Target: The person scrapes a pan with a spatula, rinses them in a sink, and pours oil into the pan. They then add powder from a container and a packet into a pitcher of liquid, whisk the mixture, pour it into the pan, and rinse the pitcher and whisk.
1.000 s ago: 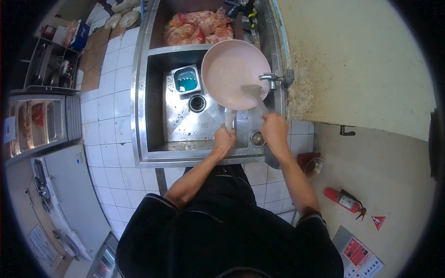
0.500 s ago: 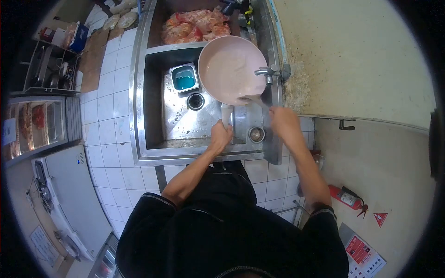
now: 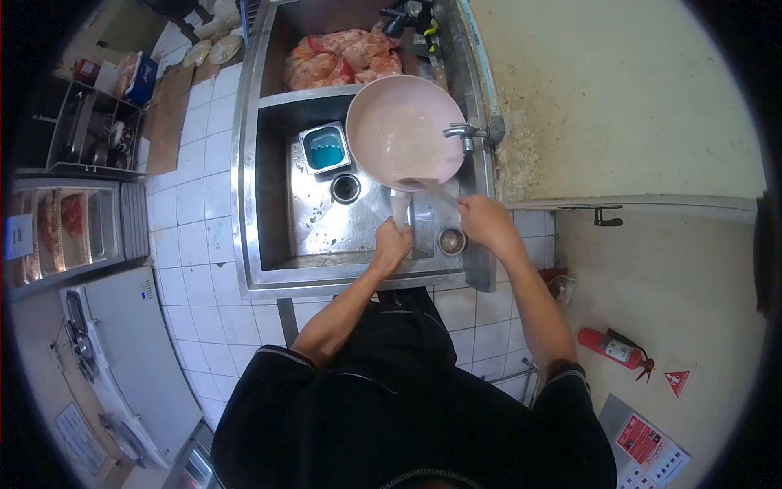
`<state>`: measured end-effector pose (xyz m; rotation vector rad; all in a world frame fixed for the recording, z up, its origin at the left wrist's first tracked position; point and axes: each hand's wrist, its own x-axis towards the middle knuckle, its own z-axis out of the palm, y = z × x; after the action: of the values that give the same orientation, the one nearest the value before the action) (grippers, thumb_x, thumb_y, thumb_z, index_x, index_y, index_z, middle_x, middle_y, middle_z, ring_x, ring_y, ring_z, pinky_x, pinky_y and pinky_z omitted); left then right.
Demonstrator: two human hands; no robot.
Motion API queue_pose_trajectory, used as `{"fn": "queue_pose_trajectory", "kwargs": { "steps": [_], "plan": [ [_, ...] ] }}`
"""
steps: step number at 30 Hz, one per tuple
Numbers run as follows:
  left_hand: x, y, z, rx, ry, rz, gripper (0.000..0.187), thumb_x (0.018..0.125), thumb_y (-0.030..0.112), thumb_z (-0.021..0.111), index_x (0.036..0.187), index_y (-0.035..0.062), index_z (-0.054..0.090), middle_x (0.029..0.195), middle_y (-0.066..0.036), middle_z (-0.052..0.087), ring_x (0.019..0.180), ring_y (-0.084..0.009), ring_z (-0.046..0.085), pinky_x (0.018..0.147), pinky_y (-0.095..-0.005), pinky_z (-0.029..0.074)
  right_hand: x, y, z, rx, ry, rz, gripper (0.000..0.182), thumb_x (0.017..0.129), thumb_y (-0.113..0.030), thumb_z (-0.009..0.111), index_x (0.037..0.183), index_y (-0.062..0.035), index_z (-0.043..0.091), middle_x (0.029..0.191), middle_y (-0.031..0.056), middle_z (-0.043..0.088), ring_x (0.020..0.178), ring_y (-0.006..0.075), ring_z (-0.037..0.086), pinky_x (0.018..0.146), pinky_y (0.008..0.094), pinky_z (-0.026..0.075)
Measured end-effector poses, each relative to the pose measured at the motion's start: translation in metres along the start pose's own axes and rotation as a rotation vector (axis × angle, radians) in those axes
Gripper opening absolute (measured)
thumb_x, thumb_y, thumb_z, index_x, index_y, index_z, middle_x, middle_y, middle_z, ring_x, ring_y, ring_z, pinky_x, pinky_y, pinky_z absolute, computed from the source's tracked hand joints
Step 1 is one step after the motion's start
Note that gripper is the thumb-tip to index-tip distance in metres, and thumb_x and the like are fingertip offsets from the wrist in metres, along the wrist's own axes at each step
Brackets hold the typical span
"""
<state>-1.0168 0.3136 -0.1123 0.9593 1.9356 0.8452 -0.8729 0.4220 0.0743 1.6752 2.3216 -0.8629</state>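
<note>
A large pan [image 3: 391, 122] with a pale pink inside is held over the sink, partly under the tap [image 3: 466, 131]. My left hand [image 3: 393, 246] is closed round its light handle [image 3: 399, 207]. My right hand [image 3: 486, 221] grips a spatula [image 3: 442, 194], whose flat end lies at the near rim of the pan, close to where the handle joins. The pan's underside is hidden. Left of the pan, a square steel container [image 3: 329, 169] with blue liquid stands in the sink.
The steel sink [image 3: 247, 220] has a drain [image 3: 345, 188] and a small round metal bowl [image 3: 450, 240] near its front right. Plastic bags of raw meat [image 3: 346, 59] fill the far basin. A wall [image 3: 603, 98] runs along the right. A fire extinguisher [image 3: 612, 349] is mounted lower right.
My right hand has moved left and slightly nearer, sliding the spatula leftward along the near rim towards the handle. The pan sits slightly lower in view; my left hand keeps its hold.
</note>
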Motion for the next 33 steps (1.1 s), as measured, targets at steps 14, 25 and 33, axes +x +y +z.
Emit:
{"fn": "queue_pose_trajectory", "kwargs": {
  "steps": [14, 25, 33],
  "plan": [
    [0.006, 0.005, -0.019, -0.331, -0.175, -0.237, 0.024, 0.087, 0.018, 0.063, 0.078, -0.0047, 0.059, 0.058, -0.01, 0.058, 0.044, -0.0197, 0.057, 0.041, -0.0361, 0.044, -0.013, -0.015, 0.011, 0.181, 0.39, 0.026, 0.024, 0.093, -0.023, 0.059, 0.1, 0.0005, 0.063, 0.082, 0.0269, 0.067, 0.083, 0.0459, 0.066, 0.073, 0.0545, 0.05],
    [-0.001, -0.003, 0.015, -0.206, -0.067, -0.137, 0.028, 0.085, 0.021, 0.064, 0.086, -0.0073, 0.063, 0.065, -0.017, 0.063, 0.057, -0.028, 0.064, 0.054, -0.041, 0.049, 0.055, 0.004, 0.058, 0.102, 0.882, -0.166, 0.027, 0.091, -0.023, 0.067, 0.099, 0.0018, 0.061, 0.101, 0.0256, 0.062, 0.097, 0.0431, 0.061, 0.081, 0.0492, 0.048],
    [-0.004, 0.006, 0.03, -0.172, -0.048, -0.135, 0.035, 0.081, 0.022, 0.064, 0.091, -0.0114, 0.065, 0.08, -0.03, 0.068, 0.077, -0.0403, 0.07, 0.072, -0.0467, 0.053, 0.11, 0.028, 0.079, 0.142, 0.826, -0.022, 0.024, 0.086, -0.009, 0.067, 0.108, -0.0041, 0.064, 0.099, 0.0194, 0.059, 0.09, 0.0426, 0.061, 0.076, 0.05, 0.049]
  ]
}}
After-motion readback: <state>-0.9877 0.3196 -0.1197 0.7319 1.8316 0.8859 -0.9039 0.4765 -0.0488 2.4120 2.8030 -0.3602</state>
